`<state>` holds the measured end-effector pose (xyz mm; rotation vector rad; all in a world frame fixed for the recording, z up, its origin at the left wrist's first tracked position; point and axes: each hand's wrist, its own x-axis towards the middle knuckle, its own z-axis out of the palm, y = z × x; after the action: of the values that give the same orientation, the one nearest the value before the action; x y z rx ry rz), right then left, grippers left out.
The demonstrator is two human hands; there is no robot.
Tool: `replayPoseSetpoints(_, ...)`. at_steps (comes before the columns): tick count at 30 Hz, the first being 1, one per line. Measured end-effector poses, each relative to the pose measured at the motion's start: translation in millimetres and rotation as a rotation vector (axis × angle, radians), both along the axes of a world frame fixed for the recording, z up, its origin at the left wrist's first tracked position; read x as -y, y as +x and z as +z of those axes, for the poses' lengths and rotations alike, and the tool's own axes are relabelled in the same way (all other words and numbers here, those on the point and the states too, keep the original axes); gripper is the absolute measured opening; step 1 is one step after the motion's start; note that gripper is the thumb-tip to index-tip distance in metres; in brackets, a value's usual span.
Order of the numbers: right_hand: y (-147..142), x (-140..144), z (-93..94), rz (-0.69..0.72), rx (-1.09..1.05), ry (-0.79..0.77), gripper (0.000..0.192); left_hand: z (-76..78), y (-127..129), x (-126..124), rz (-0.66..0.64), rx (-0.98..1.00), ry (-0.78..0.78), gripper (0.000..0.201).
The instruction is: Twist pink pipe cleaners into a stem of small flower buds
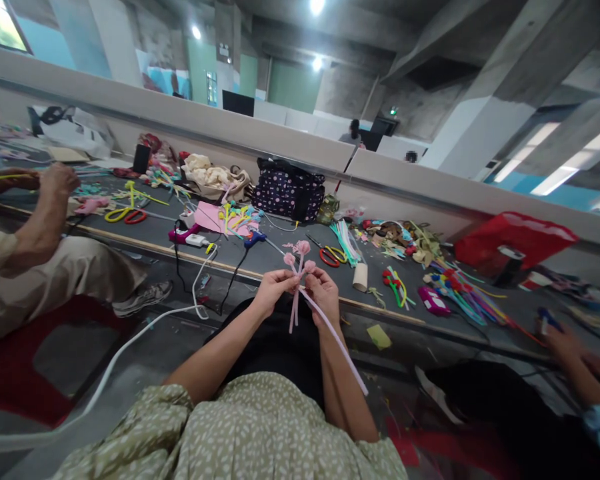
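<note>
My left hand (276,288) pinches the stems of a small bunch of pink pipe-cleaner flowers (303,248), with three round fuzzy heads above my fingers and stems hanging below. Closed at the same crossing is my right hand (325,295), its fingertips on a pale lilac pipe cleaner (337,343). One end of that pipe cleaner trails down over my right forearm; its other end is hidden among the fingers and stems. Both hands are held just in front of the table edge, above my lap. Red-and-yellow-handled scissors (333,256) lie beyond my right hand.
A blue glue gun (254,239), a pink sheet (213,217) and a power strip (187,235) lie to the left. Pipe-cleaner bundles (347,243) and a beige cylinder (361,277) are on the right. A white cable (150,327) crosses the left side. People sit on both sides.
</note>
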<state>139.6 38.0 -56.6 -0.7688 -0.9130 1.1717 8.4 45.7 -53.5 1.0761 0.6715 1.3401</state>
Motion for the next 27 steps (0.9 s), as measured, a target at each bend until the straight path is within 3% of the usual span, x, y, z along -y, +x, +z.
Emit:
replayPoseSetpoints(4,6,3,-8.0,-0.133,-0.004,0.003,0.025,-2.7,-3,-3,0.007,-0.010,0.032,0.023)
replayPoseSetpoints(8,4,2,-12.5,-0.179,0.041,0.018,0.024,-5.6,-3,-5,0.016,-0.022,0.035,0.025)
replayPoseSetpoints(16,0,11,-28.9,-0.087,0.131,-0.048,0.024,-6.4,-3,-6,0.050,0.020,-0.019,0.026)
replayPoseSetpoints(21,-6,23,-22.8,-0.026,0.218,0.058,0.028,-9.1,-1,-7,0.068,0.047,-0.040,0.026)
replayPoseSetpoints(27,-10,21,-27.4,-0.097,0.236,0.042,0.023,-10.8,-1,-7,-0.032,0.063,-0.117,0.033)
